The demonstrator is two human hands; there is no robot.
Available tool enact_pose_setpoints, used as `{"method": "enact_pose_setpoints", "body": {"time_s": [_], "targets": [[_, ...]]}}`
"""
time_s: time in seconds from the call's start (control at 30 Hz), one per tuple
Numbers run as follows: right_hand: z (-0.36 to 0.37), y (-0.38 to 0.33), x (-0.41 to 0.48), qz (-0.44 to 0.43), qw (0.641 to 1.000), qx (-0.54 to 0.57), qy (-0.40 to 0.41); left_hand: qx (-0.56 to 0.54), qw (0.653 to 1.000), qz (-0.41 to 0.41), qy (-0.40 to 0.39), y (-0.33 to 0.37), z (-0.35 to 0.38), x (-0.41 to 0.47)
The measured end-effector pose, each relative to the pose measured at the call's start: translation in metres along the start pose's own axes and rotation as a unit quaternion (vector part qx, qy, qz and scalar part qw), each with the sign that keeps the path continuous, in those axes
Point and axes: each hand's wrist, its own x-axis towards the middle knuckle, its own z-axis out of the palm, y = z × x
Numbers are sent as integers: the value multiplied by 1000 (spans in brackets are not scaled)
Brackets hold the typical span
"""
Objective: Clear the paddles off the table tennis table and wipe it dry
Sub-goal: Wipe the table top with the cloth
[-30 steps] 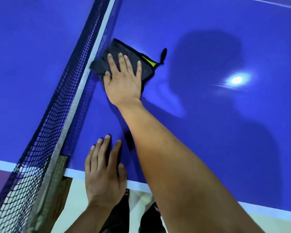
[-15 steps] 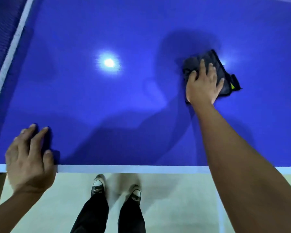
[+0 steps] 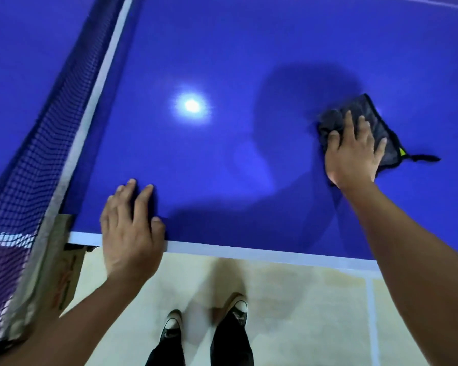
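The right hand (image 3: 353, 151) lies flat with fingers spread, pressing the dark cloth (image 3: 365, 128) onto the blue table (image 3: 222, 154), far from the net (image 3: 37, 143). The left hand (image 3: 130, 228) rests flat near the net.

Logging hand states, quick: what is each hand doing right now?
Left hand: open, resting on the table edge, holding nothing.
Right hand: open, fingers spread, pressing the cloth on the table.

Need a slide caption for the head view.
Right hand presses a dark cloth flat on the blue table; left hand rests on its near edge, beside the net.
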Motion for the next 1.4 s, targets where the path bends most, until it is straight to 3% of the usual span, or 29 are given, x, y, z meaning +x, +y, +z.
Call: {"method": "enact_pose_setpoints", "body": {"time_s": [0.2, 0.4, 0.5, 0.67, 0.83, 1.03, 1.27, 1.4], "targets": [[31, -169, -74, -157, 988, -4, 4, -49, 998, 44, 7, -31, -26, -33], [59, -319, -175, -315, 949, 2, -27, -45, 995, 51, -72, -72, -40, -91], [67, -350, -209, -379, 924, -1, -46, -55, 993, 54, -89, -76, -42, -94], [59, -343, -207, -383, 921, 15, -61, -21, 996, 39, -77, -67, -43, -94], [47, -262, -169, -312, 948, 45, -44, -6, 991, 111, -79, -35, -30, -109], [19, -81, -106, -154, 987, 48, -8, -14, 982, 173, -68, 52, 5, -125], [-21, 126, -67, 33, 998, 40, 19, 19, 987, 152, -55, 97, 33, -132], [-30, 173, -68, 137, 989, 48, 34, -1, 985, 153, -74, 95, 28, -128]]}}
